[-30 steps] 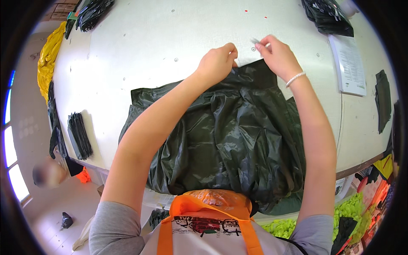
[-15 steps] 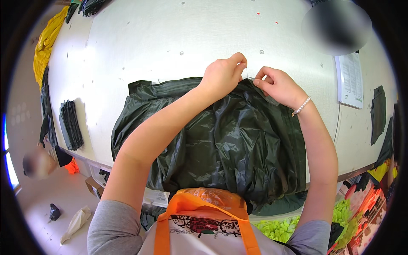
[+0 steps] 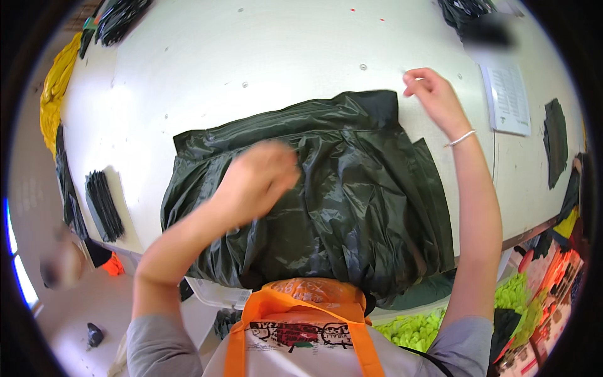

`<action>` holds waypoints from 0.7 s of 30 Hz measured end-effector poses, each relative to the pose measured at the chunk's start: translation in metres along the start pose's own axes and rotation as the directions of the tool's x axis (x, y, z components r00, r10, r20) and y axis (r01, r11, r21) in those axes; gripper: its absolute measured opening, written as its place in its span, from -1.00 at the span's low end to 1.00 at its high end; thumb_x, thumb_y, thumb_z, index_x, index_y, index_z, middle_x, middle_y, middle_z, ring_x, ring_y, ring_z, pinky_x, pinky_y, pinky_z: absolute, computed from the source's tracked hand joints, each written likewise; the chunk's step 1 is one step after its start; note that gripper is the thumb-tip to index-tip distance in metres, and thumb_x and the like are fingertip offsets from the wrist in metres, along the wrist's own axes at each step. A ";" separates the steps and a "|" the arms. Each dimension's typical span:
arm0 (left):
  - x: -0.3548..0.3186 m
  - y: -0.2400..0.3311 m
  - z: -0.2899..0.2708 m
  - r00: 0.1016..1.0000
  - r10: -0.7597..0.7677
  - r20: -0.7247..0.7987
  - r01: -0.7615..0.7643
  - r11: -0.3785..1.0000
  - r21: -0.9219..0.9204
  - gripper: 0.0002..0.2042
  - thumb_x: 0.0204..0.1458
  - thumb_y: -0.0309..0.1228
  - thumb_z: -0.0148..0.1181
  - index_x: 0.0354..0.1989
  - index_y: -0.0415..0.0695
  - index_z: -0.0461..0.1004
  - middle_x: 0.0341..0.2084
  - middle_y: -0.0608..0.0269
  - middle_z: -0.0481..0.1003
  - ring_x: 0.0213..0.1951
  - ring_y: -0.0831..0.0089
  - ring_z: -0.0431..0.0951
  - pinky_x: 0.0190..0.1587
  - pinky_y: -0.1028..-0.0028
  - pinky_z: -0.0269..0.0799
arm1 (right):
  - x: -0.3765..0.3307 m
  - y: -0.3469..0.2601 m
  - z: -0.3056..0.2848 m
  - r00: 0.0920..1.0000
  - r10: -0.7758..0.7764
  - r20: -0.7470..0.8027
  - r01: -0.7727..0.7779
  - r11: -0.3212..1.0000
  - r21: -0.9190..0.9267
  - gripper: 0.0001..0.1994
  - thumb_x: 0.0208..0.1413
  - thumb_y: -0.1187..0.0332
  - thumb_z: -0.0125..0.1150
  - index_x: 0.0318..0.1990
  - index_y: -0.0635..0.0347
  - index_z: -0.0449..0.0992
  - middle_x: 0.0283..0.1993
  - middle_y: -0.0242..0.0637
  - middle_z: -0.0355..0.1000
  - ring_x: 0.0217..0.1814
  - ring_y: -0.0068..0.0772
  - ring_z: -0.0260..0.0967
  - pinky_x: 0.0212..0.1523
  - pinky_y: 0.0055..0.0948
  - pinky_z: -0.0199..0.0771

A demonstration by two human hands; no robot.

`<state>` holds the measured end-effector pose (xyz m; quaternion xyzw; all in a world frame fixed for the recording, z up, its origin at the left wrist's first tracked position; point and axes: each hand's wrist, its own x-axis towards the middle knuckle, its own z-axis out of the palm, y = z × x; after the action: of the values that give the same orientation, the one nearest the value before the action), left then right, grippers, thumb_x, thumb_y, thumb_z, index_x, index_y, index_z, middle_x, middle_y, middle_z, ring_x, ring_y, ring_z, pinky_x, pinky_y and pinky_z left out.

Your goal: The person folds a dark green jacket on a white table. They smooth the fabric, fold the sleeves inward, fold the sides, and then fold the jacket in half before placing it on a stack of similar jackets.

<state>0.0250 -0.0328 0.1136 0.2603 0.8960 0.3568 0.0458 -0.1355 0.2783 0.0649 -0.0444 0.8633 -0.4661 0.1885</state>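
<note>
Garment (image 3: 320,201) in glossy dark green, spread on a pale surface (image 3: 301,44)

Small round metal-looking discs dot the surface, with two red specks at top centre. Black bundles (image 3: 124,20) sit at its upper left, a stack of dark strips (image 3: 104,206) at left, printed paper (image 3: 507,103) and a dark cloth piece (image 3: 555,144) at right. Yellow fabric (image 3: 59,94) hangs along the left edge; bright lime fabric (image 3: 411,330) lies heaped at lower right.

The garment fills the centre, heavily creased, its flatter band running along the upper edge. Left hand (image 3: 260,179), blurred, is over its left half, fingers curled; contact and grip cannot be told. Right hand (image 3: 433,97), beyond the upper-right corner, has thumb and forefinger nearly together; whether they pinch anything is unclear.
</note>
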 end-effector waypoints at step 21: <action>-0.238 -0.077 -0.045 0.548 -0.633 -0.547 0.836 0.430 0.340 -0.44 -0.06 -0.12 0.22 0.05 -0.22 0.32 -0.02 -0.03 0.36 0.04 0.04 0.34 0.08 0.22 0.26 | 0.030 0.111 0.050 0.937 -0.168 -0.308 0.029 0.912 -0.409 -0.77 0.08 0.27 0.19 -0.24 0.26 0.46 -0.38 -0.22 0.49 -0.35 -0.38 0.41 -0.24 -0.43 0.39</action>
<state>0.1845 -0.2260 0.0712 -0.2294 0.9713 0.0535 -0.0343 -0.1341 0.2935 -0.0594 -0.0459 0.9558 -0.2905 0.0012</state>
